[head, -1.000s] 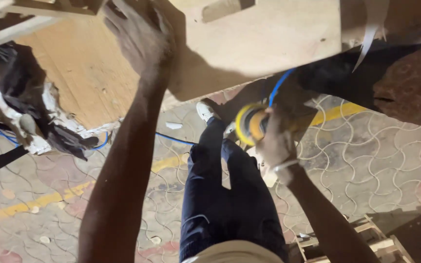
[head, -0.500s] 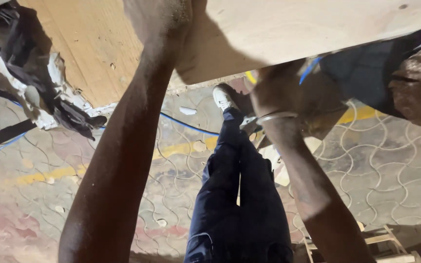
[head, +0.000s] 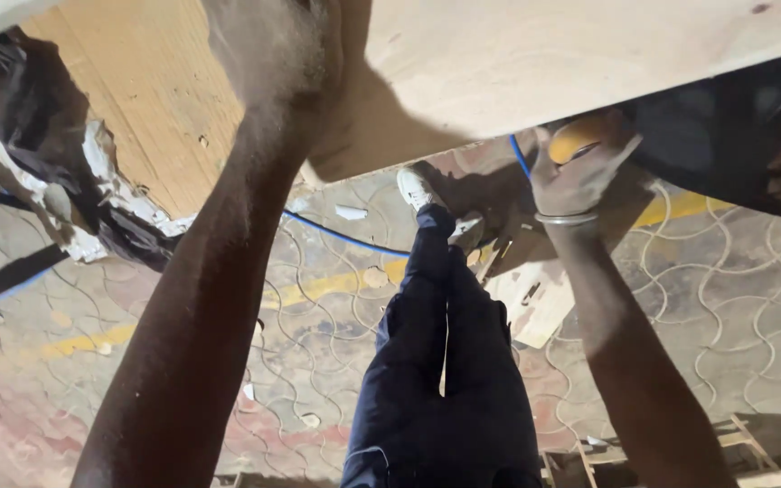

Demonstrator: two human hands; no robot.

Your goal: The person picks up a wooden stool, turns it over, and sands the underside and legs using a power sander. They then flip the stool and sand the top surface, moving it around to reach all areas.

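plywood board (head: 571,63): pale, flat, big, raised overhead, top of view, shadowed near L wrist | L hand (head: 268,45): pressed up on board's underside, dusty, fingers out of view, spread can't tell | R hand (head: 580,167): curled tight round yellow tool (head: 576,136) just under board edge, blue cable (head: 345,237) trailing over paved floor (head: 734,271)

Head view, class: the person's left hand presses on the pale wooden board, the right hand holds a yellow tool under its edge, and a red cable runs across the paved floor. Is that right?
Not quite: the cable is blue, not red, as the head view shows. The rest stands: the left hand presses on the pale wooden board, the right hand holds a yellow tool under its edge, and the cable crosses the paved floor.
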